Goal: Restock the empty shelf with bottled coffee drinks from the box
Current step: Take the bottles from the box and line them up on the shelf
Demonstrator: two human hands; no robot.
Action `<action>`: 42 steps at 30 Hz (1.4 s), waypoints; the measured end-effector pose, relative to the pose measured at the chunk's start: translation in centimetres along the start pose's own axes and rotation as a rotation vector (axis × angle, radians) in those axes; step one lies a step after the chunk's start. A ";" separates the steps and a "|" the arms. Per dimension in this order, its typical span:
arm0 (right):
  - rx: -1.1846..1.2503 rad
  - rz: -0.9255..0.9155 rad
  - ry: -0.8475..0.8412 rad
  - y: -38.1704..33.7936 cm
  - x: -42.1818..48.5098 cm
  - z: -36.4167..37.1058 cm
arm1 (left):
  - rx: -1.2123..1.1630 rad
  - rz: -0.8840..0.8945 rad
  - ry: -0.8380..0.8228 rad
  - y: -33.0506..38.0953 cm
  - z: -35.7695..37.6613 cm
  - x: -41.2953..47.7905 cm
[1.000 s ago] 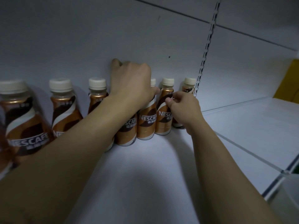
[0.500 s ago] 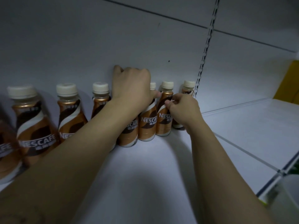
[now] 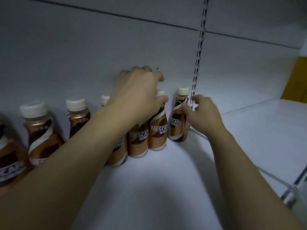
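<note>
A row of brown-and-white Nescafe coffee bottles with cream caps stands along the back wall of the white shelf (image 3: 149,183). My left hand (image 3: 137,93) lies over the tops of the middle bottles. Its fingers curl behind them and its thumb presses the neck of the second bottle from the right (image 3: 157,130). My right hand (image 3: 204,113) is beside the rightmost bottle (image 3: 177,120), fingers loosely spread and blurred, fingertips touching its side. The box is out of view.
More bottles stand at the left (image 3: 41,135). A slotted upright strip (image 3: 198,63) runs down the back wall just right of the row. A neighbouring shelf bay (image 3: 265,130) lies to the right, with a yellow object (image 3: 299,80) at its far end.
My right hand has let go of the bottle it pinched and has moved right, to the far side of the rightmost bottle, with its fingers spread. My left hand stays over the bottle tops.
</note>
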State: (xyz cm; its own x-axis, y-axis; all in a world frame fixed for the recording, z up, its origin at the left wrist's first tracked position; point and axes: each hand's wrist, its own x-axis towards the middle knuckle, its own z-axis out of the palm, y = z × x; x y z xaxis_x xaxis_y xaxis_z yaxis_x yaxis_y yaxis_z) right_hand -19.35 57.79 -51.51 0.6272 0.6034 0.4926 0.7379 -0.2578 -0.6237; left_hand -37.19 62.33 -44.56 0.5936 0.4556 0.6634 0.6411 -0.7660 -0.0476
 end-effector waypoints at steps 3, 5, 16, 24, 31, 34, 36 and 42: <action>-0.065 -0.017 -0.215 0.6 -0.5 1.3 | -0.020 0.022 -0.040 1.6 0.8 1.5; -0.067 -0.002 -0.177 0.4 -0.7 1.9 | -0.024 0.043 -0.019 2.7 1.7 2.2; 0.362 0.047 -0.287 1.3 0.0 1.6 | 0.066 0.016 0.157 1.5 4.5 2.8; 0.437 0.019 -0.404 1.9 -0.3 0.8 | 0.085 0.027 0.049 2.4 5.0 2.5; 0.261 -0.001 -0.396 1.7 -1.1 1.3 | 0.094 0.060 0.050 2.8 5.2 2.3; 0.265 0.005 -0.350 1.8 -1.0 1.5 | 0.080 0.086 0.065 2.7 5.1 2.3; 0.284 0.026 -0.356 2.2 -0.8 1.6 | 0.106 0.091 0.047 2.7 5.0 2.3; 0.272 -0.013 -0.374 2.5 -0.5 1.6 | 0.100 0.096 0.034 2.5 4.5 2.2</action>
State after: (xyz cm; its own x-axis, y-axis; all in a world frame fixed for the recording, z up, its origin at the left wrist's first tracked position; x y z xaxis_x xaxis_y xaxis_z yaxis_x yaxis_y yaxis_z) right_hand -18.26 58.04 -54.32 0.4484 0.8489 0.2797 0.6218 -0.0714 -0.7800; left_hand -32.05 63.44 -46.53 0.6387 0.3655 0.6772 0.6286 -0.7554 -0.1851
